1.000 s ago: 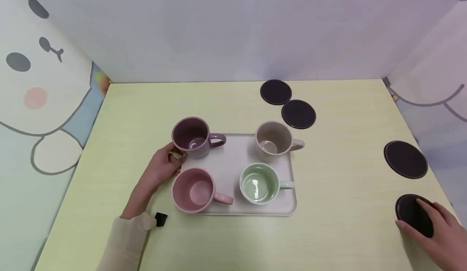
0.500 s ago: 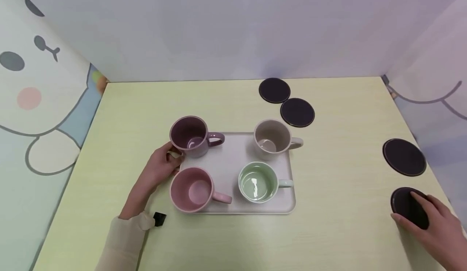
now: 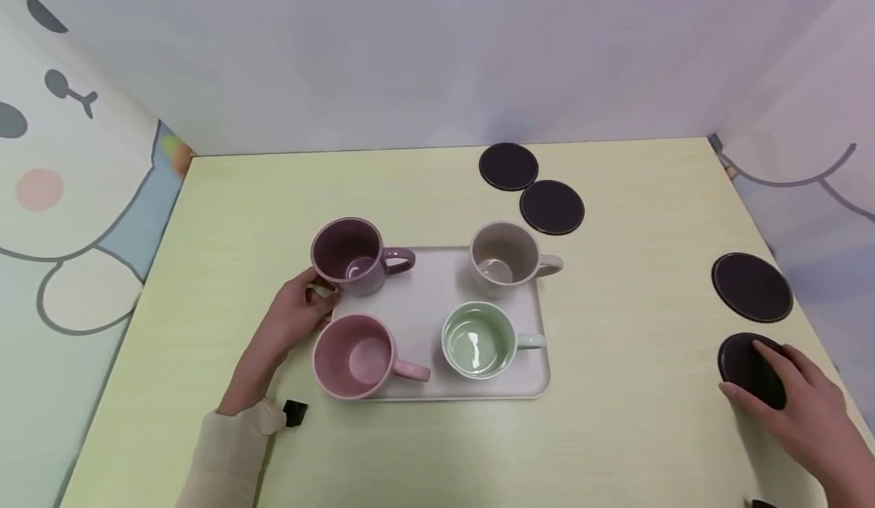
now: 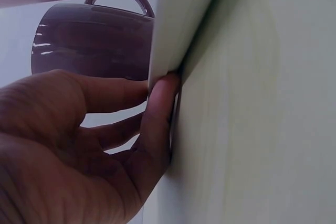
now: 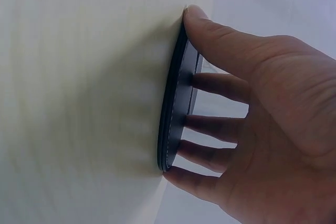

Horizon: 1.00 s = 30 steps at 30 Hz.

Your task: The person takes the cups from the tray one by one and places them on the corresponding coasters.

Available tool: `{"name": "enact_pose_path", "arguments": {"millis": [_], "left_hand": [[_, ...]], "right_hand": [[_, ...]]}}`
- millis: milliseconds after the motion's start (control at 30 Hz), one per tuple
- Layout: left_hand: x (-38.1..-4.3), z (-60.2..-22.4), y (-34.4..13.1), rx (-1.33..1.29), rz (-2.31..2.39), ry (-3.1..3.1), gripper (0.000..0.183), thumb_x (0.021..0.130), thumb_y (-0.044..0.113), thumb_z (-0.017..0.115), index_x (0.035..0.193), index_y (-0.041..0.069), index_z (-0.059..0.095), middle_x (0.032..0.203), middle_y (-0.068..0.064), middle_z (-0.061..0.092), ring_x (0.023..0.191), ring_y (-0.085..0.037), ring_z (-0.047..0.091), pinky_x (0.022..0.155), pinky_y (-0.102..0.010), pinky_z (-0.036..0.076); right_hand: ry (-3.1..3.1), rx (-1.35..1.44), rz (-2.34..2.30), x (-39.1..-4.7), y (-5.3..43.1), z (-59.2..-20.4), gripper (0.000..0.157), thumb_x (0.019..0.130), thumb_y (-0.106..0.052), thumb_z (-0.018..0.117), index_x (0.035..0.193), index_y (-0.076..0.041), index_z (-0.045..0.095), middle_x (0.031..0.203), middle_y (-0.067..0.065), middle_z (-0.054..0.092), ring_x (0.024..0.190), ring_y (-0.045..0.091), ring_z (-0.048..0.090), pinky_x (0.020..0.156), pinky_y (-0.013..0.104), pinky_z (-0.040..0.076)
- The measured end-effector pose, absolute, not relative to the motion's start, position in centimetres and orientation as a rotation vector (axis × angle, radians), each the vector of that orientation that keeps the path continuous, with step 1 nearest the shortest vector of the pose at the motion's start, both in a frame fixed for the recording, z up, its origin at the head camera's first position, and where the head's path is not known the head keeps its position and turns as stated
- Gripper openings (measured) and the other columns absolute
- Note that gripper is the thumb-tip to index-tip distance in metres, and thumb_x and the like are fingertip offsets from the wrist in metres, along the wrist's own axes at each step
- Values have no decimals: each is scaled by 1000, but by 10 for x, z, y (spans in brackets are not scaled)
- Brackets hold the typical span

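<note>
My left hand (image 3: 297,310) pinches the left edge of a white tray (image 3: 434,288); the left wrist view shows a fingertip tucked under the tray rim (image 4: 181,19). Close above these fingers stands a dark purple mug (image 3: 350,254). The tray also carries a pink mug (image 3: 358,356), a beige mug (image 3: 506,254) and a pale green cup (image 3: 478,341), all with handles to the right. Far right, my right hand (image 3: 807,409) grips a round black coaster (image 3: 745,367), thumb and little finger at its rim, the other fingertips on its face. In the right wrist view the coaster (image 5: 176,103) appears edge-on, close over the table.
Another black coaster (image 3: 752,288) lies just beyond the right hand, near the table's right edge. Two more, a rear coaster (image 3: 509,166) and a nearer coaster (image 3: 552,207), lie behind the tray. A pale wall (image 3: 437,52) rises behind the table, with printed panels at both sides.
My right hand has moved left and away from me with the coaster, closer to the coaster beyond it. The left hand keeps its hold on the tray. The head view has shifted slightly.
</note>
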State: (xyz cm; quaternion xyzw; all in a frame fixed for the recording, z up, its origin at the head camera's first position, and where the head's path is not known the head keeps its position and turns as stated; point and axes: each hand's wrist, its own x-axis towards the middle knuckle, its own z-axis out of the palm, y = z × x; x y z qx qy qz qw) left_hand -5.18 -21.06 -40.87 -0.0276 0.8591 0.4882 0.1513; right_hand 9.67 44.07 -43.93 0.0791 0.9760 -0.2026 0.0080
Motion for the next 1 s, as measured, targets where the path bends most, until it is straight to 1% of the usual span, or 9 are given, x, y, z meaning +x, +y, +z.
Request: {"name": "enact_pose_path", "arguments": {"millis": [133, 200, 433, 567, 733, 1000], "left_hand": [[-52, -410, -210, -78, 1420, 2449, 35, 100, 7, 65, 132, -5, 56, 93, -18, 67, 65, -7, 60, 58, -22, 56], [-51, -411, -209, -76, 1424, 2444, 35, 100, 7, 65, 132, -5, 56, 91, -18, 67, 65, -8, 60, 58, -23, 56], [-51, -408, -210, -83, 1413, 2453, 36, 100, 8, 65, 133, -4, 56, 105, -22, 66, 65, -7, 61, 58, -22, 57], [-51, -407, -211, -82, 1406, 2460, 36, 100, 8, 65, 133, -4, 56, 105, -22, 66, 65, -8, 61, 58, -22, 57], [-52, -406, -211, -75, 1396, 2469, 36, 100, 8, 65, 132, -4, 56, 101, -21, 67, 65, -8, 60, 57, -22, 56], [-53, -408, -211, -91, 1391, 2465, 35, 100, 9, 66, 131, -4, 57, 104, -20, 66, 66, -8, 60, 57, -21, 55]], "right_hand": [[3041, 234, -615, 92, 440, -438, 84, 99, -35, 71, 159, 5, 28, 158, 47, 16, 135, 76, 20, 109, 85, 16], [3040, 224, -608, 88, 440, -438, 84, 99, -35, 71, 159, 6, 28, 158, 48, 17, 135, 75, 21, 108, 85, 16], [3043, 185, -614, 77, 434, -439, 84, 99, -34, 72, 159, 5, 28, 158, 46, 20, 136, 73, 22, 110, 84, 17], [3052, 147, -653, 72, 431, -440, 83, 98, -32, 74, 159, 5, 30, 159, 44, 21, 134, 74, 24, 110, 83, 18], [3041, 148, -645, 68, 428, -439, 84, 98, -34, 73, 159, 4, 30, 159, 46, 18, 132, 77, 23, 107, 85, 19], [2954, 179, -576, 62, 420, -430, 87, 102, -42, 68, 163, 2, 23, 164, 44, 8, 139, 76, 14, 107, 86, 17]]}}
